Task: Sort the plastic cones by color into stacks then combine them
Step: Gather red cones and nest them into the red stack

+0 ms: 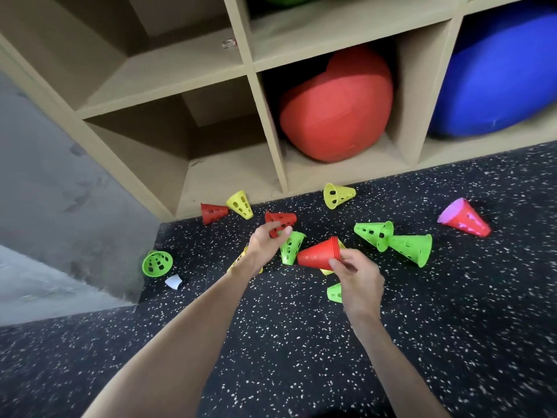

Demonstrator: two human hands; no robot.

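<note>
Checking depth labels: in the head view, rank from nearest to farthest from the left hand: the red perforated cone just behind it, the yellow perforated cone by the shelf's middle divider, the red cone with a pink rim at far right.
From the left hand:
1. Red perforated plastic cone, just behind the fingertips.
2. Yellow perforated plastic cone, farther back right, at the shelf base.
3. Red plastic cone with pink rim, far right on the floor.

Your cones lie scattered on the floor just before the shelf unit, most of them ahead of your hands. One lone cone lies off left, and a nested pair sits far right.
</note>
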